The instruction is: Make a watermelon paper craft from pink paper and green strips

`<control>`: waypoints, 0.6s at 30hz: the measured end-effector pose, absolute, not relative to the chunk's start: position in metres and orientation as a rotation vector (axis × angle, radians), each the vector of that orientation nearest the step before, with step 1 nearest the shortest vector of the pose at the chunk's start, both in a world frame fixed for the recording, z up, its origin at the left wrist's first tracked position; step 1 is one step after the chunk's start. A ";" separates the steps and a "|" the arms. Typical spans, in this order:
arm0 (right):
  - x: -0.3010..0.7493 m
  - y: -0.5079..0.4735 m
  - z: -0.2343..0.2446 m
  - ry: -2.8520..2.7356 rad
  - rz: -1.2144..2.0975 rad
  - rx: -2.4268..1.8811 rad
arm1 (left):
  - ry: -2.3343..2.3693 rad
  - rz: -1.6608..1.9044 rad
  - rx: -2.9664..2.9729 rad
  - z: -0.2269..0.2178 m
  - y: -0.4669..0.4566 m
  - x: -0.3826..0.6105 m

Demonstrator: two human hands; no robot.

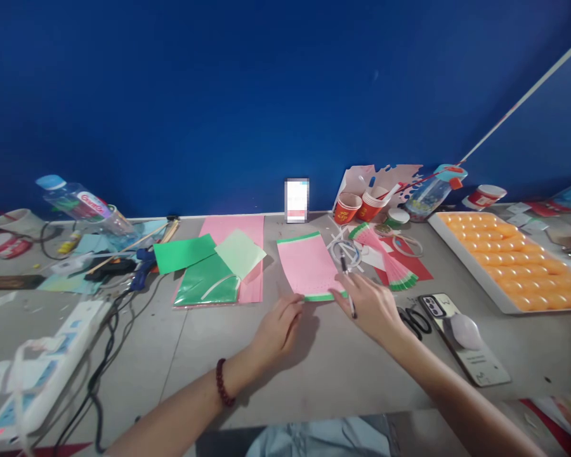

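A pink paper sheet (308,265) with green strips along its far and near edges lies flat on the grey table (247,368). My left hand (280,329) rests at its near left corner, fingers curled together against the paper edge. My right hand (368,304) sits at the near right corner, touching the sheet and gripping a dark pen (346,279) that points away from me. A folded pink and green paper fan (385,260) lies just right of the sheet.
Green and pink paper sheets (219,266) lie to the left, with a glue gun (140,263), cables and a power strip (38,374) beyond. Right: scissors (413,320), a phone (461,336), a tray of orange balls (518,260). Red cups (356,206) and bottles line the blue wall.
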State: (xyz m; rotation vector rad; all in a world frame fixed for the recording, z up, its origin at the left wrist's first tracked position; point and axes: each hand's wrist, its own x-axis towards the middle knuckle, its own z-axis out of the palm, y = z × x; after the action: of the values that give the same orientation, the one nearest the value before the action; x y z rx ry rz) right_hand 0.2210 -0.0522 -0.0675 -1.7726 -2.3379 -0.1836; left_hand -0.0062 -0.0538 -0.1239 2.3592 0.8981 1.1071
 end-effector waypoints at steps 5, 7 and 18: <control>0.211 -0.063 -0.087 -2.535 0.004 -1.517 | 0.857 1.091 2.287 -0.115 -0.055 -0.007; 0.211 -0.062 -0.093 -2.490 0.121 -1.565 | 0.818 1.093 2.298 -0.113 -0.055 -0.007; 0.262 -0.047 -0.037 -1.736 0.357 -1.399 | 0.692 1.418 2.607 -0.113 -0.062 -0.019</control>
State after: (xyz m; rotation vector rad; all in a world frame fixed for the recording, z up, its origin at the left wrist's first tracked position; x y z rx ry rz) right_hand 0.2616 -0.0468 -0.0368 -1.3989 -1.7358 0.3572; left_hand -0.0189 -0.0617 -0.1127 2.6065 0.6923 1.4178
